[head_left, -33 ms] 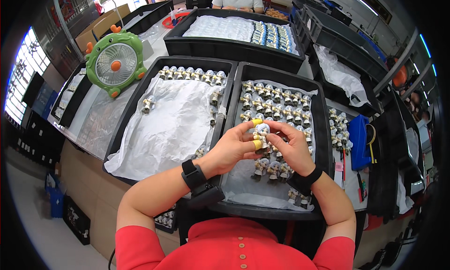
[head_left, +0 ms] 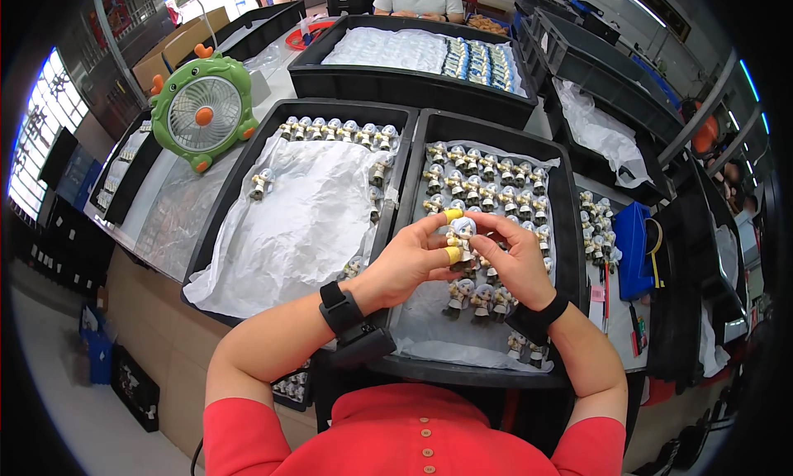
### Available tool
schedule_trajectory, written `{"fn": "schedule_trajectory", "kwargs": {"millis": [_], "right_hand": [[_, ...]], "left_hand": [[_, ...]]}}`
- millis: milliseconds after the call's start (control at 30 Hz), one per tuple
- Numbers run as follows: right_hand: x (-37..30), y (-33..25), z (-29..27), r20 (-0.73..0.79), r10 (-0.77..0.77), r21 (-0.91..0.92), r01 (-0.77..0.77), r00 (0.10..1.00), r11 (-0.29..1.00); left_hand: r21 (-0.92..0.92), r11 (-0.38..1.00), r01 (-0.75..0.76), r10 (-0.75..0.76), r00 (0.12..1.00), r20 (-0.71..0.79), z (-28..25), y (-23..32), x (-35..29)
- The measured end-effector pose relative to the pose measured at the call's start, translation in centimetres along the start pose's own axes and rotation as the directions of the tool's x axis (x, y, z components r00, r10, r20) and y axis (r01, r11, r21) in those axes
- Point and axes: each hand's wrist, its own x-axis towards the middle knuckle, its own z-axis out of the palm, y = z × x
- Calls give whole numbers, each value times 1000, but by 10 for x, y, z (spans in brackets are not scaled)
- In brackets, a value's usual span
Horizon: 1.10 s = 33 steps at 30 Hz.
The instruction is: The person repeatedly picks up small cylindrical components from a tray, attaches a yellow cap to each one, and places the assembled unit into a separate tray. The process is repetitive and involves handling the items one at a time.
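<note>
One figurine (head_left: 462, 233) between two hands (head_left: 405, 267) (head_left: 520, 265)

1. L hand (head_left: 396, 269): thumb + index reaching fwd & to R, both tips in yellow covers (head_left: 453, 255); pinch grip.
2. R hand (head_left: 522, 263): close beside L hand, thumb angled inward twd L fingertips, index bent; also pinching.
3. L forearm (head_left: 277, 335): runs up & inward from lower L, elbow bent outwd; blk wrist strap (head_left: 340, 309).
4. R forearm (head_left: 588, 348): slants up & inward, steeper, elbow bent; blk wristband (head_left: 541, 317).
</note>
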Motion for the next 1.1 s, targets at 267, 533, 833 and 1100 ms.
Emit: {"fn": "schedule_trajectory", "kwargs": {"millis": [267,533,833,1100], "right_hand": [[1,-2,-3,-3,-8,-8,8,1000,1000],[2,-3,-4,62,69,191,-80,996,978],[6,5,0,147,79,326,-124,986,937],[6,6,2,140,88,351,-133,986,927]], "left_hand": [[-189,981,32,-20,998,68,-3,3,1],[-132,991,-12,14,1000,9,-2,2,1],[-5,1000,-14,14,994,-109,1,2,-1],[41,999,-12,18,988,-150,4,3,-2]]}}
